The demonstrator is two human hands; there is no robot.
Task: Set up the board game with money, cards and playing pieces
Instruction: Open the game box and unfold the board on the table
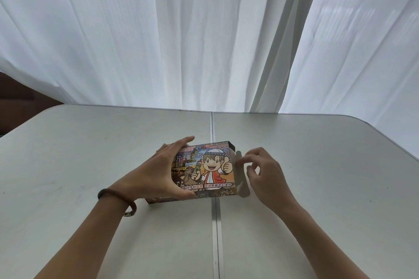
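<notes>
Grey table [90, 165], game box [204, 171] between left fingers [181, 143] and right fingers [247, 158].

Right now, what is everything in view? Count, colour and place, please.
game box: one, multicoloured cartoon print, mid-table across the seam, right end open
end flap: one, pale inside, swung out at the box's right end
table: one, pale grey, two panels with a centre seam
curtain: white, hanging in folds behind the table
bracelet: at least one, dark, on the left wrist
left hand: one, grips the box's left end
right hand: one, pinches the end flap
</notes>
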